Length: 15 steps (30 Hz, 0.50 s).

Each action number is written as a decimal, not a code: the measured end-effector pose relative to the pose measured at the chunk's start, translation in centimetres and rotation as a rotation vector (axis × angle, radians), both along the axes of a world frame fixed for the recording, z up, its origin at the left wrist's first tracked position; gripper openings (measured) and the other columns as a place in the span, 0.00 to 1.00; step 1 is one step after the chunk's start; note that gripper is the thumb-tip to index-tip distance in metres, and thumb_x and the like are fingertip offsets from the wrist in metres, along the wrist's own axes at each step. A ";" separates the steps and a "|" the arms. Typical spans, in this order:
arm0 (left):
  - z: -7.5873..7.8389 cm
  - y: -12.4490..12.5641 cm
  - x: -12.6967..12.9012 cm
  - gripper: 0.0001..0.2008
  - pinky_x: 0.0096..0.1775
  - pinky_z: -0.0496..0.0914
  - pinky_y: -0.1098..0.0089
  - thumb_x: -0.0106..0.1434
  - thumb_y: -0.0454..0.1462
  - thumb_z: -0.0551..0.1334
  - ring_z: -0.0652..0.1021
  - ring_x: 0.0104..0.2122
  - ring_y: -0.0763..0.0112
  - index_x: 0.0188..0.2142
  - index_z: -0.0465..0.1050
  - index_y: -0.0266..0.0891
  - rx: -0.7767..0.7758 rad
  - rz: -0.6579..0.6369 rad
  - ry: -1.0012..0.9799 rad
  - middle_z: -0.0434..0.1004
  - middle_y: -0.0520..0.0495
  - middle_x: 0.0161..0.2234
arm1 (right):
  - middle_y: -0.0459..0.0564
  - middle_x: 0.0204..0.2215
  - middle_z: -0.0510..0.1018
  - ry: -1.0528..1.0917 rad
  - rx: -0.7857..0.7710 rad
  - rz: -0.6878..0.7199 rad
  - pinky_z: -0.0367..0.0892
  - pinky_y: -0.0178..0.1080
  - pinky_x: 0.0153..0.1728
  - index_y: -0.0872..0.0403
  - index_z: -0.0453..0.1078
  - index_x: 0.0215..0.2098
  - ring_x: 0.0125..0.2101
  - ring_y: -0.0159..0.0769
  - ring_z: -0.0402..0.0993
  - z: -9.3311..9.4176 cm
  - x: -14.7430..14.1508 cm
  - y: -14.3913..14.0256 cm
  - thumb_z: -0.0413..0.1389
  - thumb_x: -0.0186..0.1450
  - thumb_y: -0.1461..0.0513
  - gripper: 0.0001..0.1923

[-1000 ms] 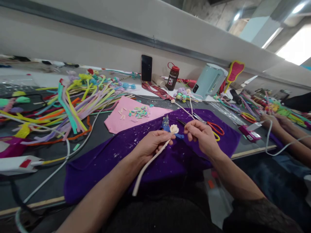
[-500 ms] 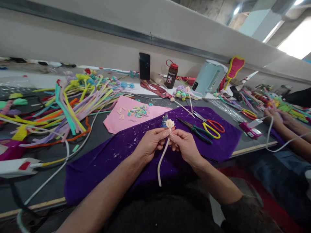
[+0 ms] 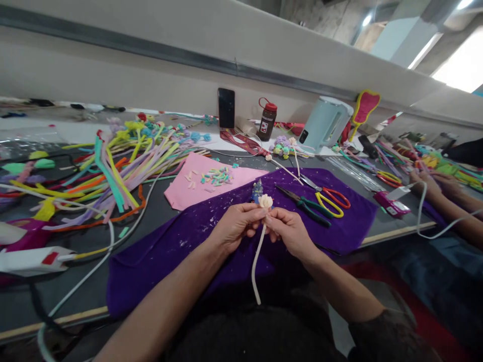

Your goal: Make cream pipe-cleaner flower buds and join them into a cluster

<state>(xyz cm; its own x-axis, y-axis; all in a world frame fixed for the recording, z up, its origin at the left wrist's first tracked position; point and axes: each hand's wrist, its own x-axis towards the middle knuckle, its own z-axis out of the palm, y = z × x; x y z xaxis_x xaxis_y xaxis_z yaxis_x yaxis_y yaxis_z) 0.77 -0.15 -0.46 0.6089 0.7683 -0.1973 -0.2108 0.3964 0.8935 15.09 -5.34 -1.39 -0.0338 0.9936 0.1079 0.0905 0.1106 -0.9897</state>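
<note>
Between my two hands is a cream pipe-cleaner flower, its head up and its long stem hanging down toward my lap. My left hand pinches it just under the head with thumb and fingers. From the other side my right hand grips the same spot, fingertips closed around the top of the stem. A small blue object stands right behind the flower, partly covered. To the right, pliers with dark green handles and scissors with red and yellow handles lie on the purple cloth.
Small cut pieces lie on a pink cloth. Many coloured pipe cleaners heap at left. A phone, bottle and kettle stand along the back. Another person's hands work at far right.
The flower head has tilted, and its petals look more rounded and gathered than before. The stem's lower end has swung slightly right. Both hands keep their pinch.
</note>
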 end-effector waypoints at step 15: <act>-0.1 0.1 -0.1 0.11 0.15 0.49 0.80 0.49 0.41 0.65 0.59 0.12 0.85 0.23 0.70 0.33 0.013 0.055 0.048 0.61 0.56 0.12 | 0.42 0.17 0.69 0.003 -0.034 0.022 0.53 0.29 0.15 0.56 0.65 0.23 0.14 0.23 0.60 0.3 -0.2 0.2 0.54 0.59 0.55 0.13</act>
<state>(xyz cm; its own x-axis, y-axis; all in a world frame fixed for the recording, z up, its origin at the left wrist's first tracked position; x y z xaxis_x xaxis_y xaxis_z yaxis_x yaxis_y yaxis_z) 0.71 -0.04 -0.57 0.5559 0.8030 -0.2149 -0.1884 0.3735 0.9083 14.94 -5.13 -1.06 -0.0556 0.9957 0.0747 0.0855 0.0793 -0.9932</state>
